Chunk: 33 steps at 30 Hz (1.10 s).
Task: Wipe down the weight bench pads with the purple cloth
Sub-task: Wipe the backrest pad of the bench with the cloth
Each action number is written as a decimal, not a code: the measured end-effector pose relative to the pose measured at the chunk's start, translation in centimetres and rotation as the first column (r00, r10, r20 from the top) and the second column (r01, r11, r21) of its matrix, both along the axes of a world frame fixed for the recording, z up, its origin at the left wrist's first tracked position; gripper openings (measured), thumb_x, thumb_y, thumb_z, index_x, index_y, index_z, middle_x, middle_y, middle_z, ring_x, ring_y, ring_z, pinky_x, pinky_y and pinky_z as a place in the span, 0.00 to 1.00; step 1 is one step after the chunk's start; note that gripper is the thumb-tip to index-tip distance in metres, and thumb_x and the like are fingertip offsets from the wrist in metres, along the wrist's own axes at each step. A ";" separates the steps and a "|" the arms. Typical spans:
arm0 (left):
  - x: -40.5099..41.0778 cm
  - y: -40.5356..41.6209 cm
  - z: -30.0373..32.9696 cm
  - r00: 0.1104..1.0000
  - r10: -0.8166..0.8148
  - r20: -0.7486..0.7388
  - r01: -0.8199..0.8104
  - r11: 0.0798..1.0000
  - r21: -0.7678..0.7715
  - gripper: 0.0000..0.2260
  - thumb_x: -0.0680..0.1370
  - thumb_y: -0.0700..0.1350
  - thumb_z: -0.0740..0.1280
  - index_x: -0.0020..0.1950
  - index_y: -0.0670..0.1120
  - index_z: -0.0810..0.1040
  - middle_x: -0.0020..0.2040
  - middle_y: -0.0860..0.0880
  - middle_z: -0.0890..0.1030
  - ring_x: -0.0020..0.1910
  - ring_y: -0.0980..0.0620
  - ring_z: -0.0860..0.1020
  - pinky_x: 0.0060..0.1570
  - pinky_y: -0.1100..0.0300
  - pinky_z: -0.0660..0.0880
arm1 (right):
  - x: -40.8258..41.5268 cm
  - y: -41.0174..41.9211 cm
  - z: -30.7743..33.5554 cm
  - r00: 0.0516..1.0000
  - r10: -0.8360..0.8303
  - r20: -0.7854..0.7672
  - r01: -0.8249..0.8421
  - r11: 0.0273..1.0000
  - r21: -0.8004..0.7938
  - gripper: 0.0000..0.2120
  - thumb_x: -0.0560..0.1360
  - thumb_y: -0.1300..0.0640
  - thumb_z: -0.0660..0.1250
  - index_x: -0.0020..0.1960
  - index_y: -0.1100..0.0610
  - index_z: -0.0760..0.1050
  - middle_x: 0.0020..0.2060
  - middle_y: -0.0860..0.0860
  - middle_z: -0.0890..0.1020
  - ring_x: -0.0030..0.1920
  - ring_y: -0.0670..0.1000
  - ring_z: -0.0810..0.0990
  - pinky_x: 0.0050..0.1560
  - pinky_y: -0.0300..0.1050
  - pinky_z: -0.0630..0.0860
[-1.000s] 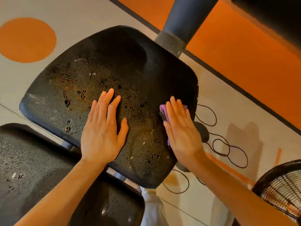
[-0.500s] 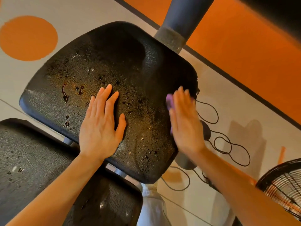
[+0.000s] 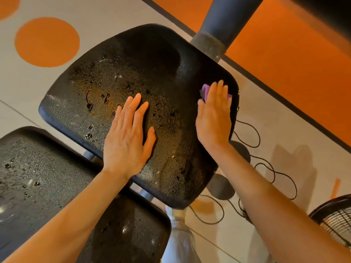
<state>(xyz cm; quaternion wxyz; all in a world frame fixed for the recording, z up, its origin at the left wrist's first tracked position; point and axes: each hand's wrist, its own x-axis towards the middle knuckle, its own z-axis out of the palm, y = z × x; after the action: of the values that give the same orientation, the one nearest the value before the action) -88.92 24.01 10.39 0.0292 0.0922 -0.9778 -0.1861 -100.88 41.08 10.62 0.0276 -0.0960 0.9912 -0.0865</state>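
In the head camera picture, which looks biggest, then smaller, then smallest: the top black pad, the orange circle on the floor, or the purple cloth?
1. Top black pad
2. Orange circle
3. Purple cloth, mostly hidden under the right hand

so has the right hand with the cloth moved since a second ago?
Yes. The right hand slid the purple cloth forward along the pad's right edge, toward the far corner.

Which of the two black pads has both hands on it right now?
The upper pad, next to the grey post. Left hand and right hand lie flat there; the lower-left pad is untouched.
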 end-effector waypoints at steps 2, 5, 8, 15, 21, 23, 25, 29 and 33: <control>0.1 -0.2 0.2 1.000 0.005 -0.006 -0.005 0.999 0.045 0.25 0.82 0.53 0.55 0.77 0.43 0.59 0.79 0.46 0.57 0.79 0.48 0.52 0.78 0.53 0.47 | 4.9 -1.2 0.0 0.997 0.073 -0.023 -0.072 0.997 0.029 0.28 0.82 0.51 0.51 0.78 0.61 0.51 0.77 0.61 0.54 0.78 0.60 0.51 0.76 0.58 0.55; 0.6 -1.2 0.9 0.997 0.067 -0.044 -0.063 0.994 0.087 0.24 0.82 0.50 0.57 0.76 0.43 0.59 0.79 0.45 0.57 0.79 0.48 0.51 0.78 0.53 0.45 | 12.7 -0.3 1.3 0.876 0.477 0.069 -0.481 0.874 0.075 0.28 0.80 0.50 0.52 0.77 0.59 0.55 0.77 0.61 0.56 0.77 0.60 0.53 0.76 0.57 0.54; 1.4 -3.8 1.4 0.982 0.179 -0.060 -0.175 0.983 0.058 0.25 0.82 0.49 0.58 0.76 0.41 0.59 0.78 0.43 0.57 0.79 0.45 0.51 0.78 0.51 0.45 | 6.4 -0.5 0.4 0.887 0.458 0.048 -0.460 0.887 0.032 0.25 0.81 0.53 0.51 0.76 0.59 0.58 0.76 0.59 0.58 0.77 0.59 0.54 0.76 0.57 0.57; 2.5 -6.7 0.2 0.971 0.237 0.001 -0.237 0.970 -0.062 0.28 0.82 0.54 0.53 0.78 0.40 0.55 0.79 0.42 0.55 0.79 0.44 0.50 0.78 0.48 0.47 | 6.6 -4.7 0.2 0.958 0.287 0.006 -0.287 0.958 0.021 0.27 0.82 0.52 0.51 0.77 0.62 0.53 0.77 0.60 0.55 0.78 0.59 0.51 0.77 0.57 0.53; 2.6 -6.5 0.3 0.973 0.231 0.010 -0.230 0.971 -0.065 0.28 0.82 0.53 0.52 0.78 0.41 0.53 0.79 0.42 0.53 0.79 0.44 0.50 0.78 0.47 0.48 | 1.6 -4.1 0.0 0.913 0.408 0.001 -0.408 0.913 -0.008 0.26 0.82 0.52 0.46 0.76 0.64 0.58 0.76 0.61 0.60 0.77 0.60 0.56 0.76 0.57 0.57; 2.6 -6.5 0.3 0.973 0.229 0.010 -0.227 0.971 -0.070 0.28 0.82 0.53 0.52 0.78 0.41 0.53 0.79 0.42 0.53 0.79 0.44 0.50 0.78 0.47 0.48 | -1.8 -6.1 -0.2 0.989 0.143 -0.034 -0.145 0.988 -0.046 0.25 0.83 0.53 0.48 0.76 0.64 0.56 0.76 0.63 0.58 0.77 0.61 0.55 0.75 0.60 0.58; 2.5 -6.5 0.3 0.974 0.226 0.014 -0.225 0.972 -0.064 0.28 0.82 0.53 0.52 0.78 0.41 0.53 0.79 0.42 0.53 0.79 0.44 0.50 0.78 0.47 0.47 | 0.9 -7.4 -0.3 0.997 0.074 -0.015 -0.075 0.996 -0.050 0.26 0.83 0.53 0.50 0.77 0.64 0.53 0.76 0.61 0.56 0.77 0.60 0.53 0.76 0.59 0.56; 2.5 -6.6 0.5 0.972 0.232 0.024 -0.231 0.972 -0.047 0.28 0.82 0.53 0.53 0.78 0.41 0.53 0.79 0.42 0.53 0.79 0.45 0.50 0.78 0.48 0.47 | 9.8 -5.7 0.9 0.801 0.595 0.065 -0.598 0.801 0.033 0.28 0.80 0.53 0.54 0.77 0.62 0.55 0.77 0.59 0.57 0.78 0.58 0.52 0.77 0.55 0.51; 2.5 -6.6 0.4 0.971 0.239 0.021 -0.238 0.970 -0.039 0.28 0.82 0.53 0.53 0.78 0.41 0.54 0.79 0.43 0.53 0.79 0.46 0.49 0.78 0.49 0.47 | -0.1 -7.9 -0.2 0.938 0.346 -0.020 -0.346 0.935 -0.081 0.23 0.82 0.57 0.50 0.76 0.64 0.57 0.75 0.62 0.60 0.76 0.60 0.56 0.75 0.60 0.57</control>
<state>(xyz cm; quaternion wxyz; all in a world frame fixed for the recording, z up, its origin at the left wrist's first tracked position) -86.37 17.43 10.79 0.0404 0.2110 -0.9630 -0.1625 -100.98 33.21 10.42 0.0356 -0.2702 0.9545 -0.1211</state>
